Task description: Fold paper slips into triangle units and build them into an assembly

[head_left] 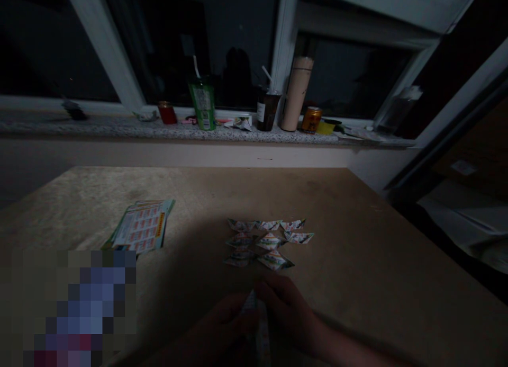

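Note:
At the near edge of the table, my left hand [232,324] and my right hand [288,309] are close together, fingers bent around a printed paper sheet [262,332]. A folded, pointed corner of the paper rises between them; its lower part hangs down toward the bottom of the view. Dim light hides some of the fingertips. Just beyond the hands lie several folded paper pieces [270,241] with pointed ends, set out in three rows. They have the same sort of colourful print.
Left on the wooden table [337,203] lies a stack of printed leaflets [143,226]. The window sill behind holds a green cup [203,105], a dark cup [267,112], a pink flask [297,94], an orange can [311,120] and a red jar [167,113]. A pixelated patch covers the lower left.

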{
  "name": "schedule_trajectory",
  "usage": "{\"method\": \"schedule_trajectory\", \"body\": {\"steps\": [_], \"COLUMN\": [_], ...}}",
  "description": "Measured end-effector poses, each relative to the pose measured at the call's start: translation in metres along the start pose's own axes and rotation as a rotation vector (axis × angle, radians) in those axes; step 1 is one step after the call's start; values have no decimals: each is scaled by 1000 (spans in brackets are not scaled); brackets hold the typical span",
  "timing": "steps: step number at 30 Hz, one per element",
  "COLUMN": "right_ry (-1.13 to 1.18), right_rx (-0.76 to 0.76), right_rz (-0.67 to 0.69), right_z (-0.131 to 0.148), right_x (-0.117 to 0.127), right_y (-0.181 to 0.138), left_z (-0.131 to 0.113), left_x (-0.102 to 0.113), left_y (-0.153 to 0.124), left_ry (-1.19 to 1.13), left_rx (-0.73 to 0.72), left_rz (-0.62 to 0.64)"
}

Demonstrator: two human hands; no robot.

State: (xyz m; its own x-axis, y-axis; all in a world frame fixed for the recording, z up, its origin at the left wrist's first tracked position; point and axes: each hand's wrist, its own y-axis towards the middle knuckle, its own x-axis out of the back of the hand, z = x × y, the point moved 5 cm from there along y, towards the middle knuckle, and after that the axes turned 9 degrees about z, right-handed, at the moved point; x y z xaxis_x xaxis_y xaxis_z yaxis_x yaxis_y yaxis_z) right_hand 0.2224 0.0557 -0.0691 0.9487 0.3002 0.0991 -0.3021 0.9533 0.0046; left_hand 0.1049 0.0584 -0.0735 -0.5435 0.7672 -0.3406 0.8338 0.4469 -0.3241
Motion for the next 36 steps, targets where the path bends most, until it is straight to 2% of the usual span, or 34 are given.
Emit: {"method": "schedule_trajectory", "body": {"steps": [5, 9, 14, 19, 26, 32, 36], "right_ry": [-48, 49, 54, -46, -123, 35, 154], "right_rx": [11, -47, -61, -12, 24, -29, -9], "right_rz": [-51, -15, 26, -8, -24, -19, 6], "right_z": [-6, -10, -4, 1, 1, 0, 2], "right_x": [0, -2, -1, 2, 2, 3, 7], "right_y": [-2, 1, 7, 4, 0, 4, 4], "left_z": [-3, -4, 1, 5, -2, -2, -6], "left_x": [3, 4, 0, 1, -4, 1, 4], "left_y": [0, -3, -6, -4, 1, -2, -2], "left_ry": [162, 128, 108, 91, 279, 361, 414], "left_rx": [-33, 18, 80, 48, -21, 25, 28], "left_rz": [-63, -108, -15, -7, 8, -80, -125]}}
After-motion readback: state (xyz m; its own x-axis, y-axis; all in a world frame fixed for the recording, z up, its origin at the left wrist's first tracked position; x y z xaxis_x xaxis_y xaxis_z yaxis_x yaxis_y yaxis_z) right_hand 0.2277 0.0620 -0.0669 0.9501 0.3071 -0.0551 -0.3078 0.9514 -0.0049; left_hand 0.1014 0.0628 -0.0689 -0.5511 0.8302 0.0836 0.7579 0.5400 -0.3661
